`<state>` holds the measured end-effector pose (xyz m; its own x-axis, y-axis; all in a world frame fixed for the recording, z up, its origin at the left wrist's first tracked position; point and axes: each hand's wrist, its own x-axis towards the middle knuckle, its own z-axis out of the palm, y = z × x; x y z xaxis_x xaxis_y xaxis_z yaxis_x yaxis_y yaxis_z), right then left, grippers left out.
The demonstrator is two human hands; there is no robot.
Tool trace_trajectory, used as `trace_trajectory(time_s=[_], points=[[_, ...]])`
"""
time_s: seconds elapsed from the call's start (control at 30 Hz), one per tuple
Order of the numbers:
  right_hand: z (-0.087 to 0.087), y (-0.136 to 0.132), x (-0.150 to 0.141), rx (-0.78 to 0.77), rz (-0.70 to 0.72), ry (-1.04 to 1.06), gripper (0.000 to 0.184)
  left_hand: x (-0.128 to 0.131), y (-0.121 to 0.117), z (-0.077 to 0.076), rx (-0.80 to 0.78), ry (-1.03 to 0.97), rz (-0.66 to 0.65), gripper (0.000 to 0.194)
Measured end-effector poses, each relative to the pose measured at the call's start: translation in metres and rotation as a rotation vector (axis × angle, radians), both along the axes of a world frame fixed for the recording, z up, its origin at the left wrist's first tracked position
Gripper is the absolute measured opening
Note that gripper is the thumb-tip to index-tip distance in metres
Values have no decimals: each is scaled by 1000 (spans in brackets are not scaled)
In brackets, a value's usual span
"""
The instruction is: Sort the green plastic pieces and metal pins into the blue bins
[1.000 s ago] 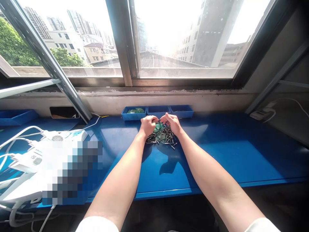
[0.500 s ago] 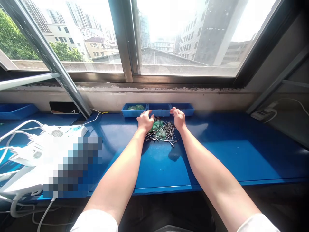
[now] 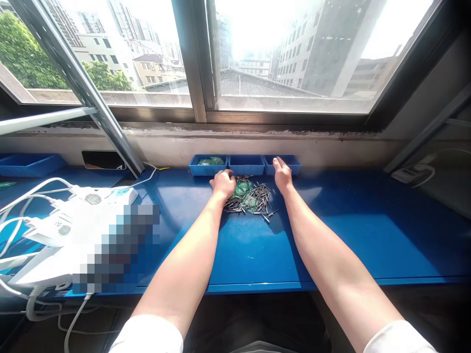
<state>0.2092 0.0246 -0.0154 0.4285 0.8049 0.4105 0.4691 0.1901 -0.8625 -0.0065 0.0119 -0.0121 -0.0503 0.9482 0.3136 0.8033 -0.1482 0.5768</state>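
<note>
A heap of small metal pins mixed with green pieces lies on the blue bench in front of three small blue trays. My left hand rests at the heap's left edge, fingers curled, just before the left tray, which holds green pieces. What the curled fingers hold, if anything, is hidden. My right hand reaches over the front rim of the right tray, fingers extended and held together. The middle tray stands between both hands.
White power strips and cables crowd the bench's left side, partly pixelated. Another blue tray sits far left. A slanted metal bar runs down to the bench. A white power strip lies at the right, below the window.
Both hands left the top of the heap and moved apart toward the trays: the left to the left tray's front, the right to the right tray's rim.
</note>
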Motion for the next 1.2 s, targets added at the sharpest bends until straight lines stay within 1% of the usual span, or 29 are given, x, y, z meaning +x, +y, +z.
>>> trace_trajectory(time_s=[0.1,0.2,0.23,0.3,0.33,0.37,0.43,0.53,0.63,0.73,0.8,0.87,0.93,1.0,1.07,1.13,1.2], points=[[0,-1,-2,47,9,25,54,0,0,0,-2,-6,8,29],[3,-9,-7,39,-12,5,44,0,0,1,2,-12,-1,29],[4,-13,-10,18,1,-27,39,0,0,1,4,-8,-8,28],[5,-18,-16,-39,79,-129,28,0,-1,1,12,8,-26,32],[5,-20,-20,-79,133,-188,24,0,-1,1,17,21,-34,36],[4,-21,-23,-123,158,-246,21,1,-1,0,23,35,-41,41],[0,-22,-28,-219,142,-369,19,1,-1,-1,27,66,-47,50],[-4,-20,-33,-319,102,-498,19,1,-1,-2,7,105,-45,55],[-5,-19,-36,-336,86,-538,17,0,-2,-1,-23,118,-41,55],[-5,-18,-37,-347,78,-526,16,0,-3,1,-32,104,-47,56],[-5,-19,-38,-323,85,-470,18,0,-4,2,-18,85,-60,54],[-4,-20,-38,-252,110,-383,20,1,-5,4,20,60,-84,48],[-3,-22,-38,-163,183,-312,21,3,-7,5,80,29,-126,38],[-1,-25,-38,-93,315,-282,22,5,-9,6,154,-3,-190,31],[2,-28,-40,-74,401,-279,25,7,-11,7,205,-27,-278,30],[5,-31,-42,-71,416,-284,28,8,-13,8,223,-20,-340,23],[7,-34,-44,-67,414,-301,31,8,-13,9,234,-5,-356,21]])
